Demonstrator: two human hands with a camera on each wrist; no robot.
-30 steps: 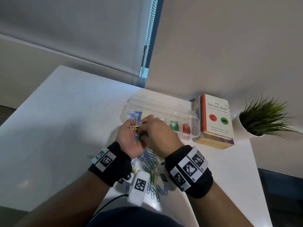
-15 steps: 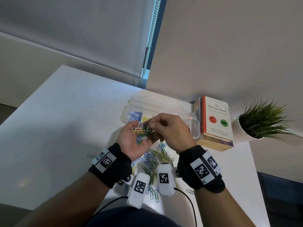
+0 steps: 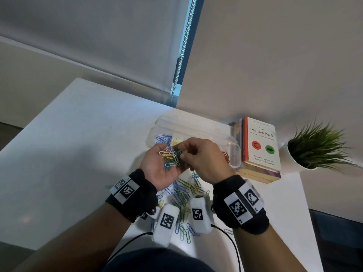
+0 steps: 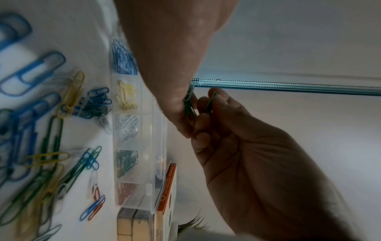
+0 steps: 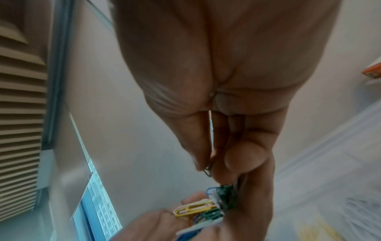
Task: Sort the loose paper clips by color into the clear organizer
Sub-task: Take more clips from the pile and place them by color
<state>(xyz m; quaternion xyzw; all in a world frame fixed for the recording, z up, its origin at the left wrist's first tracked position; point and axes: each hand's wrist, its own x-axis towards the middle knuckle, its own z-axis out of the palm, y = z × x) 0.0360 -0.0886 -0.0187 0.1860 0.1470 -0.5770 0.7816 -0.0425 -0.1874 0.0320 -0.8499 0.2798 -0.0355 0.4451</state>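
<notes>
1. Over the last second the right hand (image 3: 204, 160) has lifted out of the left palm, and its thumb and forefinger now pinch a single green clip (image 4: 210, 101) drawn clear of the bunch.
2. The left hand (image 3: 160, 166) stays cupped palm up, fingers curled round a mixed bundle of clips (image 3: 170, 158): white, yellow, green and blue ones show.
3. Both hands hover just in front of the clear organizer (image 3: 234, 152) on the white table (image 3: 78, 154).
4. In the left wrist view its compartments run blue, yellow, white, green (image 4: 125, 160), red, each already holding clips.
5. A loose pile (image 3: 183, 195) still lies on the table between the wrists.
6. The separation probably means the green compartment is the next drop, though motion blur makes it hard to say whether only one clip is pinched.
7. Much sorting is left.
</notes>
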